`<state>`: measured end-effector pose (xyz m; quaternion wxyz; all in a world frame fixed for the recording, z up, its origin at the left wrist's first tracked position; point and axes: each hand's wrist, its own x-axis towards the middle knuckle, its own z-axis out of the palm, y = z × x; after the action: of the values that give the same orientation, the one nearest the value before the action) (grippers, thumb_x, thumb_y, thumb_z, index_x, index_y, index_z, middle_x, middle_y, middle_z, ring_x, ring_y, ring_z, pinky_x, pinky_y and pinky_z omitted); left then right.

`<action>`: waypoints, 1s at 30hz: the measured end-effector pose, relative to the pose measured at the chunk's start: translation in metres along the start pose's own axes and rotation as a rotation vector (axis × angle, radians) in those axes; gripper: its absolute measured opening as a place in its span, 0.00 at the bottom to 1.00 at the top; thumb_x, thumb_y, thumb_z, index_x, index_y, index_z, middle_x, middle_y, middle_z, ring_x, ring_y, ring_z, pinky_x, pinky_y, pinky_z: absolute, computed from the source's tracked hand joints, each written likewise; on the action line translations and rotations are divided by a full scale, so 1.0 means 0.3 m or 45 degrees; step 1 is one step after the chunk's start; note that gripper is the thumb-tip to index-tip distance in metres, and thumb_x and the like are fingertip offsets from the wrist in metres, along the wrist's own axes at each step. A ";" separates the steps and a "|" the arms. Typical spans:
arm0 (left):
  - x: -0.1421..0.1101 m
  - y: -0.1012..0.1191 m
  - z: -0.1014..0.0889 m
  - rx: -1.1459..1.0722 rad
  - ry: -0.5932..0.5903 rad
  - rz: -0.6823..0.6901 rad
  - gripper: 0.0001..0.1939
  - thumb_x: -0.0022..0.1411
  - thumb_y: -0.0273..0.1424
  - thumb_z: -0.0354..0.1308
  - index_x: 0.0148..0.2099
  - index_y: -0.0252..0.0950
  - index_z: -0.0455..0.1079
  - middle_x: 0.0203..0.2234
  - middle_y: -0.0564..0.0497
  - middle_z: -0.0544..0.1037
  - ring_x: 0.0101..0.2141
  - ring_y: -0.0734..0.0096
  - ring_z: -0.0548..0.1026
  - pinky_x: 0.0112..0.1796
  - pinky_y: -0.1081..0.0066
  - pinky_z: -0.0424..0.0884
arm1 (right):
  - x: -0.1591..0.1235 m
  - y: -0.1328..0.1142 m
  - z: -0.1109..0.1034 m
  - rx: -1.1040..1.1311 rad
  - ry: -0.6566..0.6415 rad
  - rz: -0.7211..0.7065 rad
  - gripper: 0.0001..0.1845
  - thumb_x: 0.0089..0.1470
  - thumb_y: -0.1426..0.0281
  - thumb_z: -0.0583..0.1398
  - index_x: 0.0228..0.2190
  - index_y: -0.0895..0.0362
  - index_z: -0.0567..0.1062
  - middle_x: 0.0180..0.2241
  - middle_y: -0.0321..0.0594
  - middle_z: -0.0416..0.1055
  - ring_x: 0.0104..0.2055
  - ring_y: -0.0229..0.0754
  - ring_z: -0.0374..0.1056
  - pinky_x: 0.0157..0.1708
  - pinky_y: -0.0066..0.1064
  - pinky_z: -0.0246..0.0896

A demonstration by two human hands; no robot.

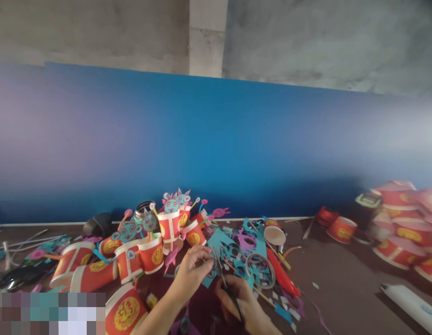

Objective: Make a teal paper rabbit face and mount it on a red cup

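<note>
My left hand (192, 273) reaches in from the bottom centre, its fingers pinched on a piece of blue paper (209, 280). Dark-handled scissors (234, 300) are gripped in my right hand (249, 302), with their blades pointing up and left beside the paper and the left fingertips. Whether the blades touch the paper, I cannot tell. Just beyond the hands lies a heap of blue and purple paper cut-outs (242, 242). A roll of clear tape (260, 271) rests on this heap, to the right of my hands.
Red paper cups (151, 253) with gold emblems, several bearing blue paper animal faces, crowd the left. More cups (399, 251) are stacked at the far right. A red tool-like object (281, 274) and a white device (411, 304) lie right. A blue panel (216, 149) stands behind the table.
</note>
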<state>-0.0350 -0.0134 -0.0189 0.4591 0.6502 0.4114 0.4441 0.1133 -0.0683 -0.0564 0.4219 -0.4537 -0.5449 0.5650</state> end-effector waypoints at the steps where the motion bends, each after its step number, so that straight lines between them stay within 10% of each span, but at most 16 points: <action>1: 0.001 0.000 0.000 -0.014 0.003 -0.010 0.09 0.49 0.35 0.56 0.22 0.35 0.68 0.36 0.43 0.71 0.42 0.56 0.68 0.45 0.62 0.59 | 0.000 -0.003 0.000 -0.009 0.002 0.008 0.26 0.43 0.47 0.60 0.24 0.59 0.67 0.09 0.27 0.58 0.10 0.28 0.51 0.11 0.20 0.44; 30: -0.002 0.043 -0.060 0.050 -0.236 -0.102 0.05 0.45 0.31 0.56 0.21 0.36 0.67 0.38 0.45 0.70 0.44 0.60 0.68 0.46 0.68 0.59 | -0.012 -0.028 -0.019 -0.142 -0.112 0.095 0.18 0.46 0.56 0.60 0.24 0.61 0.69 0.09 0.28 0.59 0.10 0.29 0.54 0.10 0.19 0.46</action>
<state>-0.0506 -0.0128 -0.0034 0.4996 0.6805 0.4015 0.3552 0.1194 -0.0701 -0.0478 0.3503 -0.4711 -0.5764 0.5684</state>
